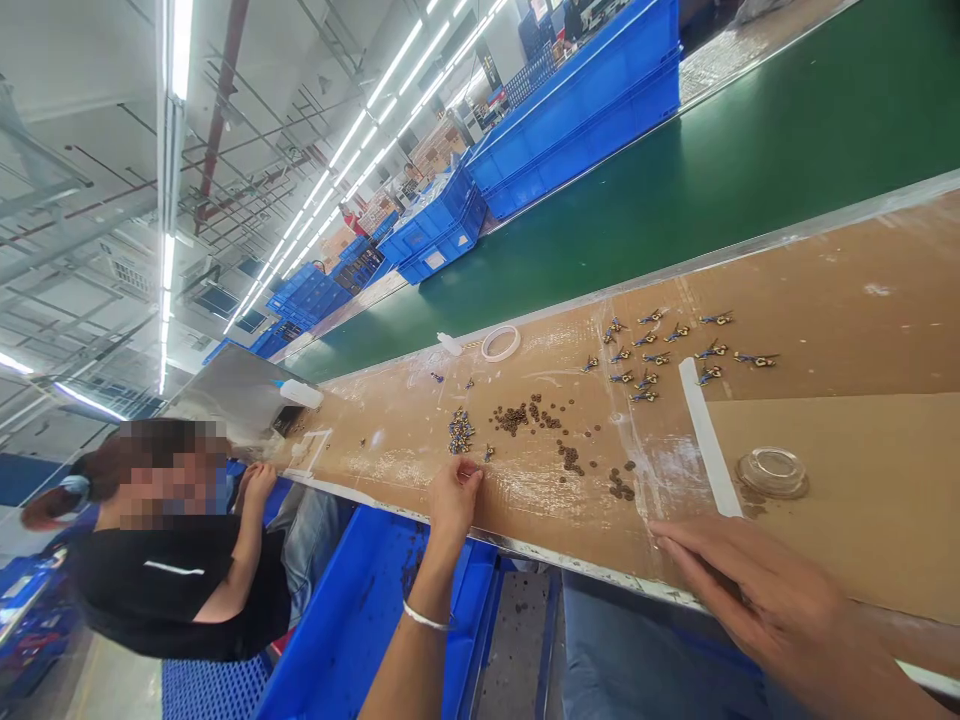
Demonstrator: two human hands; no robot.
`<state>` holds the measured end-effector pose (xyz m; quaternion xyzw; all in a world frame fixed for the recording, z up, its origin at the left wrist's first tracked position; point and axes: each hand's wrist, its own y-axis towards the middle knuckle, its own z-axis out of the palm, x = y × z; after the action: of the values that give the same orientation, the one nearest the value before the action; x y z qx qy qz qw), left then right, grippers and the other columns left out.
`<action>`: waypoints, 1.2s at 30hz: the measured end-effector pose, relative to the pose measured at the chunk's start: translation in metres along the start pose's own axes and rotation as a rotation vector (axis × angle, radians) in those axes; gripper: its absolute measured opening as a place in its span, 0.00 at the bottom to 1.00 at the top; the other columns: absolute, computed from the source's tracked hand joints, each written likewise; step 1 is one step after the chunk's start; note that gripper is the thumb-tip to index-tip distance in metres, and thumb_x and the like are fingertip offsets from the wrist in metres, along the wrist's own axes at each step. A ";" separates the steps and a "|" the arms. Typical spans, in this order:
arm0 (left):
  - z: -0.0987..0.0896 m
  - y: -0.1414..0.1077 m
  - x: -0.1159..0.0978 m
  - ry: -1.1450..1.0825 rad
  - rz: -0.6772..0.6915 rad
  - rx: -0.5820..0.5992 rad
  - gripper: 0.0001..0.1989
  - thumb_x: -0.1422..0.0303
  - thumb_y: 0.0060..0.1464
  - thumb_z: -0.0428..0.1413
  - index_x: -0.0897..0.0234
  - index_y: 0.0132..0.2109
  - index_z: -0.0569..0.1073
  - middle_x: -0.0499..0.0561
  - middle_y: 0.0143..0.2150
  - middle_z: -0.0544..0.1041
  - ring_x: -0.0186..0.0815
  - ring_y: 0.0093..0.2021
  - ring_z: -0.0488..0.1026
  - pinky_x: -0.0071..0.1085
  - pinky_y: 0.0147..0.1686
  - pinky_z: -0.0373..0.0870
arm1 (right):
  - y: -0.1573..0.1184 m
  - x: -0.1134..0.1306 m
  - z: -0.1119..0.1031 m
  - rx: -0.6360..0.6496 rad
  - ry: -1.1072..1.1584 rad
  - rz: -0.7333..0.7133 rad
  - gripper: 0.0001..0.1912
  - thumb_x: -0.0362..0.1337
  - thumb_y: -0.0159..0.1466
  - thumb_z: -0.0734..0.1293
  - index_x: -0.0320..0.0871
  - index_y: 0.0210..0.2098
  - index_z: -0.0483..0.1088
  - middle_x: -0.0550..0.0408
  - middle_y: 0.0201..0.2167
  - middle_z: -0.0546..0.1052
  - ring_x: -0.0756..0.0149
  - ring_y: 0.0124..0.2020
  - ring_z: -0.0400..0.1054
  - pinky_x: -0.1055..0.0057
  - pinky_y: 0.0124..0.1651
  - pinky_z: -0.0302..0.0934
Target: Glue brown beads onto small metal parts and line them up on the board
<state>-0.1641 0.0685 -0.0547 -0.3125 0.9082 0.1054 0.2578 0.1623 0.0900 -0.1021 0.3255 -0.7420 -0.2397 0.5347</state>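
My left hand [454, 495] is at the near side of the cardboard-covered table, its thumb and fingertips pinched together; whatever may be between them is too small to make out. Just beyond it lies a heap of small blue and gold figures [460, 431], with a single figure [489, 453] beside the fingertips. My right hand [765, 585] hovers near the table's front edge, thumb and index finger pressed together. Anything in that pinch is hidden. Small brown discs [514, 418] lie scattered between the hands, with a cluster of brown discs [621, 485] nearest the right fingertips.
Spread-out figures [656, 358] lie at the back right, by a white strip [709, 437]. A clear round dish [772, 472] stands to the right. A tape ring [501, 343] lies near the green conveyor [600, 240]. A co-worker [187, 560] sits left; a blue bin [375, 600] is below.
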 end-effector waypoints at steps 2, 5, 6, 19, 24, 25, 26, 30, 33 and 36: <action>-0.001 0.000 -0.005 -0.098 -0.026 0.057 0.07 0.70 0.43 0.62 0.66 0.33 0.78 0.45 0.23 0.73 0.33 0.26 0.71 0.29 0.31 0.67 | 0.002 0.001 -0.002 0.036 -0.048 -0.054 0.10 0.35 0.71 0.60 0.46 0.46 0.72 0.54 0.35 0.80 0.65 0.34 0.75 0.68 0.39 0.70; -0.005 -0.007 -0.026 -0.249 -0.029 0.185 0.11 0.64 0.42 0.64 0.67 0.33 0.77 0.45 0.22 0.73 0.32 0.24 0.71 0.30 0.29 0.69 | 0.004 0.002 -0.003 0.041 -0.081 -0.043 0.09 0.31 0.70 0.60 0.44 0.46 0.71 0.53 0.35 0.79 0.66 0.35 0.75 0.68 0.41 0.69; -0.005 -0.012 -0.036 -0.306 -0.020 0.234 0.13 0.62 0.43 0.64 0.67 0.33 0.76 0.46 0.23 0.75 0.33 0.25 0.73 0.31 0.30 0.71 | 0.004 0.002 -0.002 0.043 -0.080 -0.033 0.09 0.31 0.70 0.60 0.44 0.46 0.71 0.53 0.36 0.79 0.66 0.36 0.74 0.68 0.41 0.69; 0.064 -0.056 -0.181 -0.900 -0.088 0.588 0.17 0.64 0.31 0.74 0.68 0.29 0.79 0.47 0.23 0.78 0.31 0.24 0.76 0.28 0.30 0.78 | 0.007 0.001 0.002 0.114 -0.064 0.084 0.09 0.28 0.69 0.59 0.41 0.37 0.70 0.54 0.29 0.73 0.65 0.33 0.65 0.68 0.39 0.60; 0.079 -0.063 -0.201 -0.805 -0.029 0.573 0.18 0.63 0.31 0.73 0.67 0.31 0.81 0.48 0.24 0.79 0.33 0.25 0.78 0.29 0.31 0.79 | 0.010 -0.001 0.000 0.153 -0.137 0.079 0.07 0.28 0.66 0.62 0.41 0.32 0.69 0.56 0.28 0.71 0.65 0.33 0.64 0.69 0.40 0.59; 0.081 -0.064 -0.203 -0.781 0.005 0.570 0.17 0.62 0.33 0.73 0.67 0.31 0.81 0.47 0.25 0.79 0.32 0.24 0.77 0.28 0.30 0.78 | 0.010 -0.001 -0.001 0.157 -0.148 0.080 0.07 0.29 0.66 0.63 0.42 0.31 0.68 0.57 0.27 0.70 0.66 0.32 0.64 0.69 0.39 0.59; 0.084 -0.065 -0.204 -0.753 0.042 0.564 0.16 0.62 0.34 0.72 0.66 0.30 0.80 0.47 0.25 0.79 0.31 0.24 0.77 0.28 0.29 0.78 | 0.010 -0.001 -0.001 0.157 -0.157 0.080 0.07 0.29 0.66 0.63 0.42 0.31 0.68 0.57 0.27 0.70 0.66 0.32 0.64 0.69 0.38 0.59; 0.091 -0.067 -0.208 -0.588 0.203 0.515 0.13 0.62 0.38 0.70 0.66 0.30 0.81 0.47 0.24 0.79 0.32 0.23 0.76 0.27 0.28 0.75 | 0.010 -0.002 -0.001 0.142 -0.170 0.072 0.07 0.29 0.66 0.63 0.42 0.31 0.69 0.57 0.27 0.70 0.65 0.31 0.64 0.68 0.38 0.59; 0.093 -0.069 -0.211 -0.473 0.315 0.489 0.11 0.62 0.42 0.68 0.64 0.33 0.82 0.48 0.25 0.80 0.35 0.27 0.77 0.29 0.30 0.75 | 0.009 -0.003 0.000 0.124 -0.164 0.065 0.07 0.29 0.66 0.62 0.41 0.32 0.71 0.56 0.27 0.71 0.65 0.31 0.64 0.68 0.37 0.58; 0.093 -0.071 -0.213 -0.346 0.453 0.466 0.09 0.63 0.47 0.64 0.62 0.35 0.82 0.48 0.27 0.81 0.35 0.29 0.77 0.29 0.33 0.75 | 0.009 -0.005 0.002 0.098 -0.174 0.059 0.08 0.30 0.66 0.63 0.41 0.30 0.70 0.56 0.26 0.71 0.65 0.30 0.64 0.68 0.36 0.58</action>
<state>0.0610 0.1550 -0.0214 -0.0139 0.8969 0.0015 0.4421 0.1596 0.0997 -0.0990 0.3071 -0.8057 -0.2149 0.4585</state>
